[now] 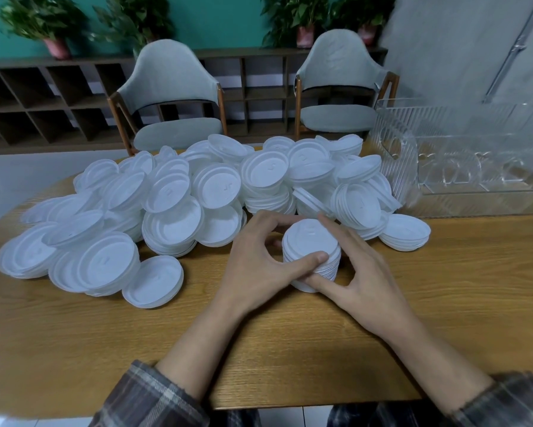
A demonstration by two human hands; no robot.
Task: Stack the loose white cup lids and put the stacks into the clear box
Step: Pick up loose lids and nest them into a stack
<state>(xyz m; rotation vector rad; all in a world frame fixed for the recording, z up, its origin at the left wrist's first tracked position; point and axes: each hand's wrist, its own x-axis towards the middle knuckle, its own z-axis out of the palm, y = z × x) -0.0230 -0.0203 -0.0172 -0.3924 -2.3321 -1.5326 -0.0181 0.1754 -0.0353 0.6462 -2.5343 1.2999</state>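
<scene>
Two hands curl round one lid stack (309,241), left hand (259,266) at nine o'clock, right hand (362,272) at three, clear box (474,161) at two o'clock.

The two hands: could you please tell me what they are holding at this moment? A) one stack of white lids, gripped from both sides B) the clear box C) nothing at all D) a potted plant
A: the left hand and the right hand both curl round one stack of white lids; the clear box stands untouched at the right.
</scene>
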